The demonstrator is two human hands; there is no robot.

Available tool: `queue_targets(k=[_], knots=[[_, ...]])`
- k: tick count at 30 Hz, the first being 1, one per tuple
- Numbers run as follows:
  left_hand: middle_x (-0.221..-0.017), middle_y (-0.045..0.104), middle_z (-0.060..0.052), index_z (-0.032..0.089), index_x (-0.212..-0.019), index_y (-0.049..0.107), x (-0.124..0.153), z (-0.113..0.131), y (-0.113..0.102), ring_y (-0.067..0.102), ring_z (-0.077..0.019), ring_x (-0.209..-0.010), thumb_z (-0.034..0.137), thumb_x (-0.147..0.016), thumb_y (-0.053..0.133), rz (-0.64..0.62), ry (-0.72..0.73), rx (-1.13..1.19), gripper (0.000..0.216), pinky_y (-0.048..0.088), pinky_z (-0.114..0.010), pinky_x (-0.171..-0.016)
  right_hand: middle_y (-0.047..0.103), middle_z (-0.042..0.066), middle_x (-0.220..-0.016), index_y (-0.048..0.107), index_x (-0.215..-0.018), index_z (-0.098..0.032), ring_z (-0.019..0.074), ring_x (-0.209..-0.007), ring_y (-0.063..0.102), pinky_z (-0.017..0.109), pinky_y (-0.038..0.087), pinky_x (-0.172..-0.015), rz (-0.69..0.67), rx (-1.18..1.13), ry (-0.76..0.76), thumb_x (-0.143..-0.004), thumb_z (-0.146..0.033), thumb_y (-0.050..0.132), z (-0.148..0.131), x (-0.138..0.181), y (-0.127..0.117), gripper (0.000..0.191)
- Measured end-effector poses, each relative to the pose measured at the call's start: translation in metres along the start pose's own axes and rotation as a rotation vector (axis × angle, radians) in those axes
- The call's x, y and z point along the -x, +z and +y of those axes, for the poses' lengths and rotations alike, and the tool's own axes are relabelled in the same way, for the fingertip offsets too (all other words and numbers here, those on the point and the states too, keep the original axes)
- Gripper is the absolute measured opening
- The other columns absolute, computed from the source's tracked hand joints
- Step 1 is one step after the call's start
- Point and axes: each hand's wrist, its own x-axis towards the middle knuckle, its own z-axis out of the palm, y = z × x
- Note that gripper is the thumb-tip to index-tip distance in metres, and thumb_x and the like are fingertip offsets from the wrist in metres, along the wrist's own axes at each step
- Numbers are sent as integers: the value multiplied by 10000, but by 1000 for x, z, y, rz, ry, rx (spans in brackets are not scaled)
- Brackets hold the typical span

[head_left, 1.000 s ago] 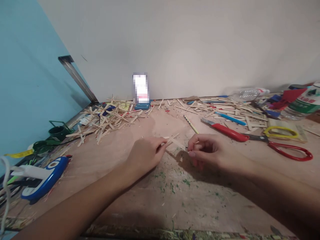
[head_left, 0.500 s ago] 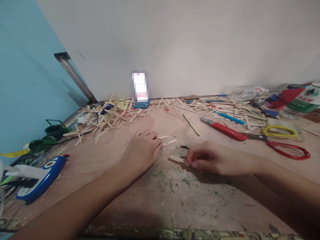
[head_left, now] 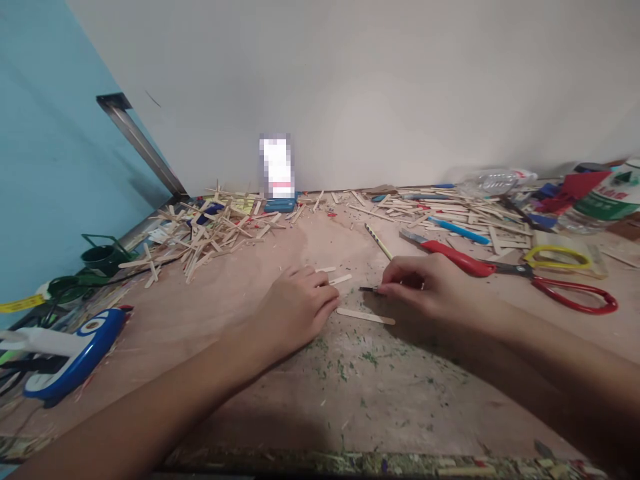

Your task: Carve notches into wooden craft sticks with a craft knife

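Observation:
My left hand point(head_left: 297, 308) rests knuckles-up on the wooden tabletop point(head_left: 320, 393), fingers curled down beside a flat wooden stick point(head_left: 365, 316) that lies loose on the board. Two shorter stick pieces point(head_left: 336, 276) lie just beyond its fingertips. My right hand point(head_left: 425, 288) is to the right, fingers pinched on a small dark pencil-like tool point(head_left: 369, 289) whose tip points left. The stick lies between the two hands, held by neither.
A heap of cut wooden sticks point(head_left: 210, 230) covers the back left; more sticks lie at back right point(head_left: 450, 217). Red-handled scissors point(head_left: 545, 283), a red cutter point(head_left: 450, 257), a striped pencil point(head_left: 379, 241), a yellow ring point(head_left: 557, 257), a blue-white glue gun point(head_left: 70, 350) and bottles point(head_left: 607, 200) surround the hands.
Both hands held a stick together a second ago. The stick now lies on the board, and my right hand has moved back up and pinched the small dark tool.

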Motion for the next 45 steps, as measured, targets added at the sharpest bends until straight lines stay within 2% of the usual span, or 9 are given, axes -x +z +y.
queue_targets(k=[7, 13, 18, 23, 28, 31, 34, 37, 45], knots=[[-1069, 851, -61, 210, -1074, 883, 1, 3, 5, 791, -266, -1029, 247, -1192, 747, -23, 71, 19, 183, 570, -408, -955, 731, 62, -716, 723, -788, -269, 230, -693, 594, 424, 426, -728, 90, 146, -59, -1141, -633, 568, 9, -5, -3, 530], [-1102, 853, -68, 199, -1069, 862, 2, 3, 6, 800, -270, -1053, 248, -1204, 731, -42, 98, 13, 194, 577, -411, -956, 862, 125, -1033, 901, -990, -275, 319, -980, 729, 462, 521, -899, 18, 259, -169, -1068, -468, 710, 17, -6, -2, 282], [-1117, 862, -68, 196, -1080, 867, 3, 1, 5, 797, -270, -1022, 255, -1213, 719, -60, 105, 19, 207, 574, -422, -939, 865, 132, -1069, 881, -993, -254, 322, -1019, 751, 450, 559, -943, 0, 247, -155, -1068, -337, 677, 27, -8, 3, 233], [-1119, 856, -69, 192, -1079, 863, 2, 1, 5, 791, -276, -1024, 254, -1213, 713, -68, 109, 23, 210, 573, -436, -947, 884, 89, -1019, 855, -1131, -272, 288, -907, 759, 403, 536, -811, 114, 111, -64, -1084, -404, 690, 27, -6, 5, 217], [-1105, 849, -63, 190, -1072, 861, 3, 1, 6, 788, -276, -1020, 254, -1214, 709, -64, 108, 31, 217, 567, -436, -944, 874, 75, -933, 911, -985, -284, 281, -869, 764, 423, 575, -818, 116, -147, -31, -1012, -507, 791, 19, -5, 0, 255], [-1105, 854, -64, 189, -1070, 867, 3, 1, 6, 788, -275, -1011, 254, -1216, 702, -62, 108, 32, 229, 561, -439, -936, 907, 99, -1073, 940, -1095, -285, 293, -946, 806, 437, 627, -844, 128, -369, 3, -956, -575, 846, 16, -6, -4, 336], [-1097, 863, -62, 192, -1067, 869, 2, 3, 6, 793, -265, -1008, 264, -1215, 706, -60, 101, 30, 231, 550, -431, -936, 901, 101, -1111, 900, -1205, -272, 233, -825, 769, 385, 606, -710, 136, -573, 43, -907, -604, 927, 14, -6, -5, 447], [-1087, 872, -51, 208, -1056, 872, 2, 4, 5, 809, -263, -1028, 287, -1205, 727, -57, 78, 27, 222, 543, -428, -956, 842, 49, -915, 851, -1165, -260, 161, -612, 631, 330, 484, -543, 99, -684, 66, -867, -701, 997, 12, -4, -2, 551], [-1240, 903, -134, 201, -1236, 911, -4, -34, -9, 840, -341, -1177, 234, -1181, 595, 27, -236, -31, 323, 617, -499, -1072, 835, 79, -904, 950, -1163, -287, 172, -630, 624, 341, 457, -546, 46, -681, 108, -961, -919, 852, 7, 0, 9, 671]])
